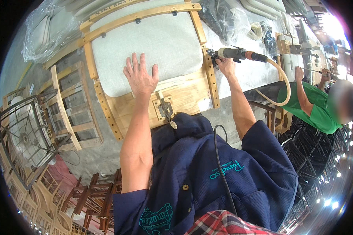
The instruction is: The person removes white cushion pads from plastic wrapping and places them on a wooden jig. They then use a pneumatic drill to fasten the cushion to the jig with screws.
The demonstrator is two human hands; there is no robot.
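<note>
- We see our left hand lying flat on a pale grey seat cushion, with the fingers spread wide and pointing away from us.
- The cushion sits inside a light wooden chair frame, and our left hand rests on its near part, close to the bare wood below it.
- Our right hand is wrapped tight around an air tool, which has a grey body and a black grip.
- The tool lies sideways, and its tip touches the right rail of the frame, the rail with a row of little holes, just past the right edge of the cushion.
- A tan hose comes out of the back of the tool and loops down to the right.
- The two hands are well apart, one on the cushion and one at the side rail.
- A small metal bracket is fixed on the wood just below our left hand, near our dark blue shirt.
- The frame rests on a worktop with a pale cover.
- To the right, another person in a green shirt leans over the same worktop.
- Wooden chair frames stand on the floor to our left.
</note>
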